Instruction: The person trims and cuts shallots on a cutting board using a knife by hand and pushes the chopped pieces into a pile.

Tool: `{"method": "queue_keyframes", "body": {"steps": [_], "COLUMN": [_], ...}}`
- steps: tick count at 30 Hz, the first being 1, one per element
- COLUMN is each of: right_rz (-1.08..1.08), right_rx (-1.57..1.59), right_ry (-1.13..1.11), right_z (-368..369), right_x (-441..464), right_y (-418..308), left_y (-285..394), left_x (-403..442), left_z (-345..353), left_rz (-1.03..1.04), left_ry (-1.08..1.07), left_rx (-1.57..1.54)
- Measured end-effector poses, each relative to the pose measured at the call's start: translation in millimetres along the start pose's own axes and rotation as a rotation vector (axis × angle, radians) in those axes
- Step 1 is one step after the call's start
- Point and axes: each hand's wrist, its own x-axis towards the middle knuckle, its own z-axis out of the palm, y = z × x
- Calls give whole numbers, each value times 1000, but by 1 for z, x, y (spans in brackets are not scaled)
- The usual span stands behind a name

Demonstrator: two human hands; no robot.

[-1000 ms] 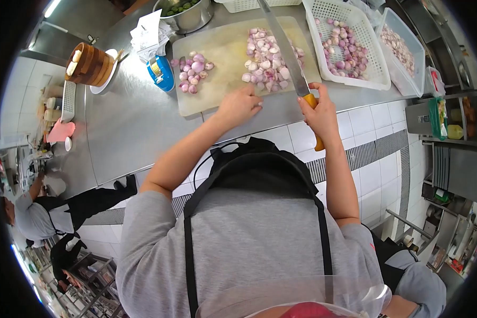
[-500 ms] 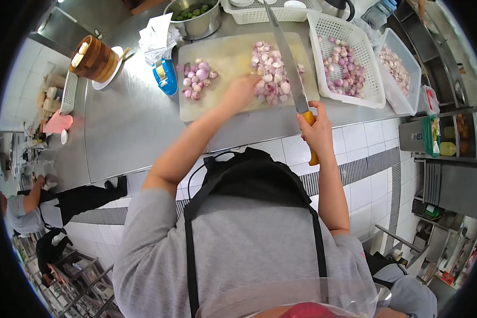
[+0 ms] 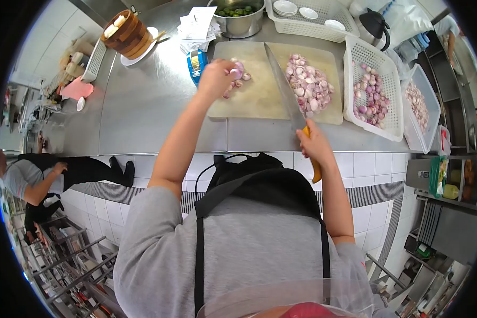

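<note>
Table (image 3: 143,119) of shiny steel runs across the view, its front edge facing the person, with a pale cutting board (image 3: 257,103) near that edge. On the board, a large pile of shallots (image 3: 312,87) lies to the right and a small group of shallots (image 3: 245,77) to the left.

The left hand (image 3: 217,79) is over the small group, fingers curled; whether its grip is closed on a shallot, I cannot tell. The right hand (image 3: 314,144) has its grip closed around the yellow handle of a long knife (image 3: 284,82), the blade reaching across the board between pile and group.

A blue tape dispenser (image 3: 196,64) stands just beside the board, near loose papers (image 3: 197,26) and a metal pot (image 3: 241,26) of green produce. Past the board's right side are a white basket (image 3: 399,122) of shallots and a clear tub (image 3: 433,100) of paler pieces; behind, a second basket (image 3: 310,27) holds small white dishes beside a dark jug (image 3: 373,25). A wooden bucket (image 3: 131,40) sits on a white plate.

White floor tiles (image 3: 363,220) are crossed by a grey ribbed strip. A co-worker (image 3: 34,172) is at the far left, above metal racks (image 3: 74,259); steel shelving (image 3: 453,183) fills the right.
</note>
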Motion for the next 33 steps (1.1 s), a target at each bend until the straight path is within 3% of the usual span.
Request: {"method": "queue_keyframes", "body": {"steps": [1, 2, 4, 8, 11, 13, 14, 16, 20, 22, 33], "right_rz": [-32, -40, -50, -70, -49, -240, -219, -336, -182, -156, -34], "right_rx": [-56, -57, 23, 84, 6, -170, -167, -363, -444, -475, -464], "right_ry": [12, 10, 97, 100, 158, 207, 205, 189, 63, -17, -111], "right_z": [-4, -5, -8, -13, -2, 11, 17, 27, 28, 27, 9], "right_x": [5, 6, 4, -6, -10, -3, -3, -2, -1, 2, 2], "right_y": [-2, -5, -14, -24, -21, -9, -8, -7, -27, -31, -65], "left_y": [7, 13, 20, 18, 49, 69, 71, 73, 70, 65, 68], "left_x": [3, 7, 12, 20, -10, -47, -57, -71, -80, -85, -71], "left_z": [7, 13, 21, 28, 33, 38, 42, 51, 54, 62, 66], "left_rz": [137, 136, 386, 503, 399, 174, 172, -12, -25, 200, 0], "left_ry": [-39, -32, -107, -150, -227, -344, -363, -243, -136, 43, -66], "left_rx": [87, 91, 395, 463, 224, -17, -27, -246, -352, -447, -480]}}
